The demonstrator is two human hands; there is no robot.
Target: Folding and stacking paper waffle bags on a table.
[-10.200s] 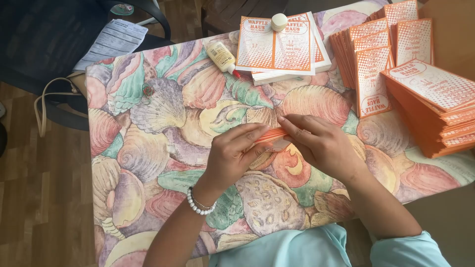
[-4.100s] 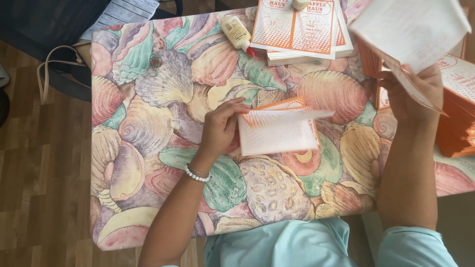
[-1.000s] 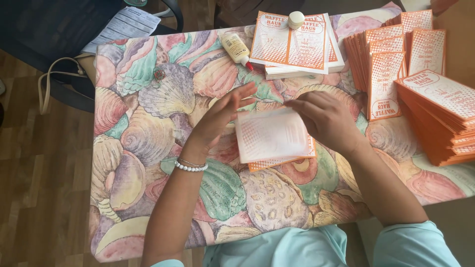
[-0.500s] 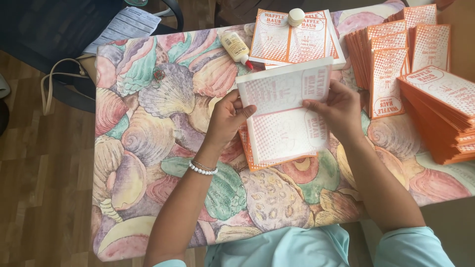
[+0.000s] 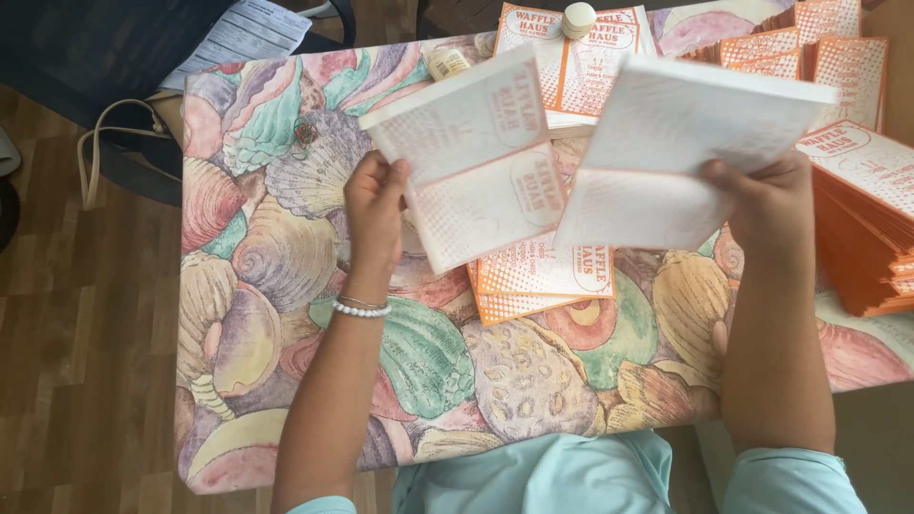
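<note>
Your left hand (image 5: 374, 205) is raised above the surface (image 5: 286, 286), forearm running up from the near edge, fingers (image 5: 395, 181) pinching the left edge of a white folded sheet (image 5: 476, 162). That sheet is tilted and held in the air over the orange printed leaflet (image 5: 543, 276), which lies flat on the surface. Your right hand (image 5: 766, 205) is up too, to the right of that leaflet, wrist bent, fingers closed on the right edge of a second white sheet (image 5: 681, 152). The two sheets sit just beside each other above the leaflet. Orange leaflet stack (image 5: 866, 228) lies further right of it.
</note>
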